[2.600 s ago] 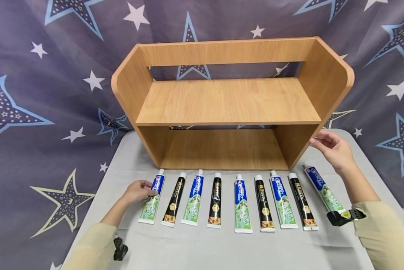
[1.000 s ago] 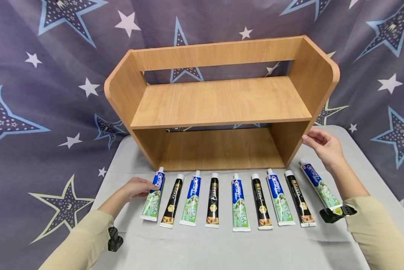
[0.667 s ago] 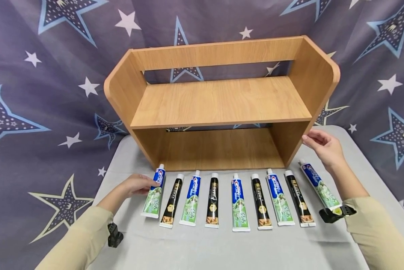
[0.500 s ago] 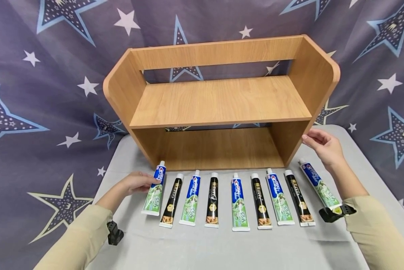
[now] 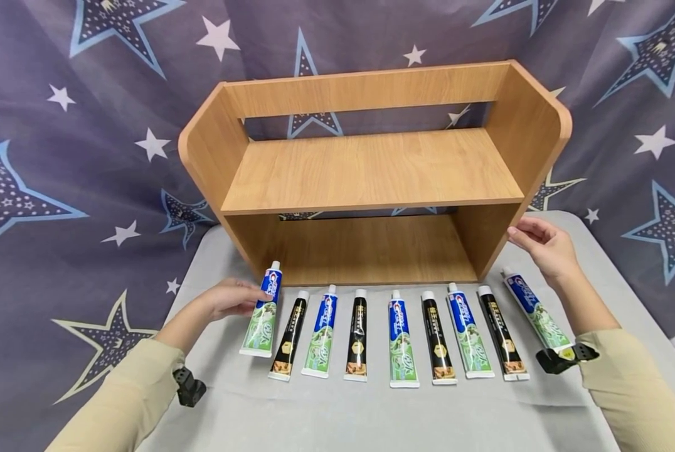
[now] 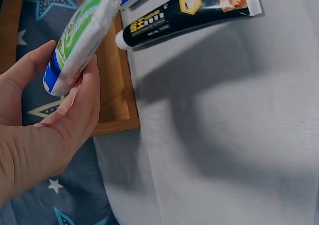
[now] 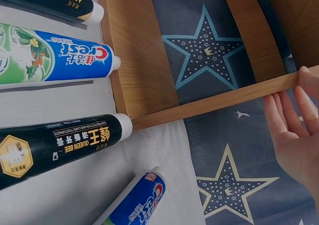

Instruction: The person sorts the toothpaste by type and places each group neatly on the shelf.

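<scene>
Near the front left corner of the two-tier wooden shelf point(image 5: 371, 168), the left hand point(image 5: 231, 299) pinches a Crest toothpaste tube point(image 5: 261, 328) by its sides, so a slackening pinch might let it swivel against the shelf, whose right side panel point(image 5: 526, 150) the right hand point(image 5: 549, 252) grips.

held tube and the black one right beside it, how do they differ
The held tube is blue and green; the black tube is mostly black with gold lettering. The held tube is up off the table, pinched in the left hand; the black tube lies on the table. The held tube looks wider, the black tube slimmer. Both have white caps and flat white ends.
</scene>
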A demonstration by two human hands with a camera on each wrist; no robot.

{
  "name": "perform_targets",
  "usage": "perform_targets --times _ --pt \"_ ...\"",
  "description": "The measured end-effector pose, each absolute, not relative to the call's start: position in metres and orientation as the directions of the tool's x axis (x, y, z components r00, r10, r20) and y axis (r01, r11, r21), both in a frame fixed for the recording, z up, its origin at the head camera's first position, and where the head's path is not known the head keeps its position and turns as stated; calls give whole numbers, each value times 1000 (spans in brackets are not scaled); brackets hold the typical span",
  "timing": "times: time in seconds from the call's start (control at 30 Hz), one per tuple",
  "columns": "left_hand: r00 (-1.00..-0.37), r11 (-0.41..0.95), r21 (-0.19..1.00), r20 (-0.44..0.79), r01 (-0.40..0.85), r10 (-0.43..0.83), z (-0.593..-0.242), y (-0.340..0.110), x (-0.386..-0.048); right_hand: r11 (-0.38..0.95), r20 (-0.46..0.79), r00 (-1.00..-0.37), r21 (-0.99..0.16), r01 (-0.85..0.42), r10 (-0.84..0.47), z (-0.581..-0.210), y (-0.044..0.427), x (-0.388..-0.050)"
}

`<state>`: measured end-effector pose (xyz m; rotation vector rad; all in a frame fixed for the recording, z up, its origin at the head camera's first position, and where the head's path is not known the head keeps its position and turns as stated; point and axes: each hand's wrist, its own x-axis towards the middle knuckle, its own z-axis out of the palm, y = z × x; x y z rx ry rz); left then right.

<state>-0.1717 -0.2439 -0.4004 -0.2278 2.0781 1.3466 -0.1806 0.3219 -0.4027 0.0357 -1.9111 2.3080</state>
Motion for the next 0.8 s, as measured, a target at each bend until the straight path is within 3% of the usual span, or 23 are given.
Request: perform_targets --times 0.8 --pt "-770 468 769 -588 -436 247 -363 -237 -163 -233 123 -990 -963 -136 69 -404 321 -181"
